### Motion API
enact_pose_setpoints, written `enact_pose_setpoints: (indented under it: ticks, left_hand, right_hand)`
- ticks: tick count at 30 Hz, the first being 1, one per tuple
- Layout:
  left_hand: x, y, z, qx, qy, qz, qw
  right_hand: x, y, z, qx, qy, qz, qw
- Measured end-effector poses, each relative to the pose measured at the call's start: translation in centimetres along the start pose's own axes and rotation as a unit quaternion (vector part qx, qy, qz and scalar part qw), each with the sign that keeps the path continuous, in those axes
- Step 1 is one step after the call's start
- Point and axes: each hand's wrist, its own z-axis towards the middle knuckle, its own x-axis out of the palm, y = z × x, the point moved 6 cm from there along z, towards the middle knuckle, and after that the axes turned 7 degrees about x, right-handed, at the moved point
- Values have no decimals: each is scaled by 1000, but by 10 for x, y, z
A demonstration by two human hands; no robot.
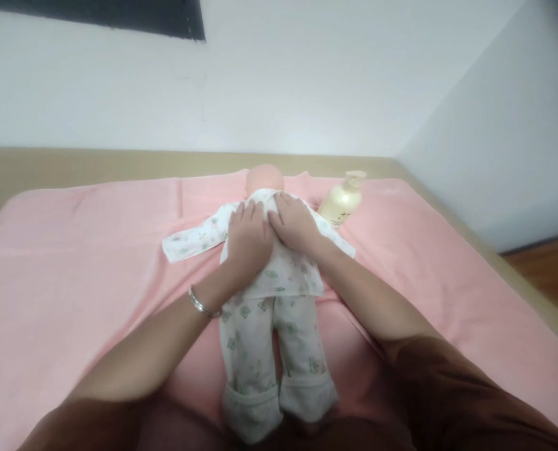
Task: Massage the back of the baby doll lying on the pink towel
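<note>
A baby doll [265, 178] lies on a pink cloth, its bald head at the far end and no face showing. It wears a white printed long-sleeved top [279, 279] and matching trousers [248, 341] with turned-up cuffs. My left hand [250, 235] rests flat on the upper left of the top, fingers stretched towards the head. Beside it, my right hand [295, 222] lies flat on the upper right, thumb apart from the fingers. Neither hand grips anything. A silver bangle [202, 304] circles my left wrist.
A pale yellow pump bottle [342, 200] leans to the right of the doll, near its sleeve. The pink cloth [95, 250] covers most of a tan surface [119, 161]. White walls [283, 81] stand behind and at the right, and a dark panel [151, 15] hangs at upper left.
</note>
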Motion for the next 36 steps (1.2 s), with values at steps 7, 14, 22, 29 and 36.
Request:
enact_pose_setpoints:
  ticks: [7,14,22,29,36]
  left_hand:
    - [-1,5,7,-18,54,-73,996]
    - [-1,44,31,-35,-9,-79,996]
    - [0,-9,-9,24,-6,-40,999]
    - [2,10,7,-33,28,-94,995]
    - [6,39,22,-83,25,-112,990]
  right_hand:
    - [-9,17,-15,-53,21,-87,995]
    - [-13,49,-49,-64,-26,-83,994]
    - [-4,3,-1,12,-7,36,999]
    - [-4,11,-10,5,1,5,1000]
    - [-11,49,-48,-44,-16,-55,997]
